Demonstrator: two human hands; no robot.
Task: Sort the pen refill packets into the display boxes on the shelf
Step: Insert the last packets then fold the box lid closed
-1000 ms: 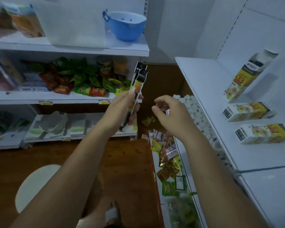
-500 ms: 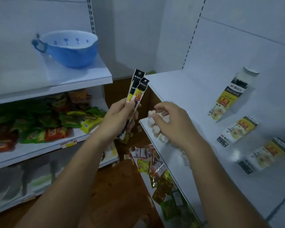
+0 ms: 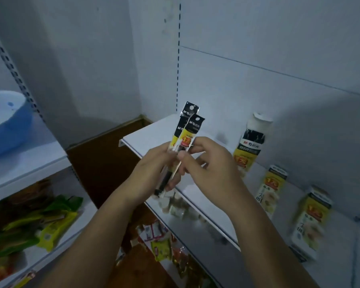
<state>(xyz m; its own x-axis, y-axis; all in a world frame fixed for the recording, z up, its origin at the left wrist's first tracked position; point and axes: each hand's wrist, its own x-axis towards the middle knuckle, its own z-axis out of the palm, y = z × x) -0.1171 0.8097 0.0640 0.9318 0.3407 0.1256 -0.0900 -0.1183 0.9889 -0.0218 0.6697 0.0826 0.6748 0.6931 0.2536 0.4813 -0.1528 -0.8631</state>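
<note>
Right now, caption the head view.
Left hand grips two pen refill packets, right hand pinches them, beside a shelf with three display boxes.

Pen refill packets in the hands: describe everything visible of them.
The two pen refill packets are slim glossy sleeves, overlapping, slightly fanned: black tops with round hang holes and white lettering, yellow bands with red price marks, clear lower parts showing dark refills. They stand nearly upright, held clear of the shelf. The left hand grips their lower halves; the right hand pinches the front one mid-length.
</note>
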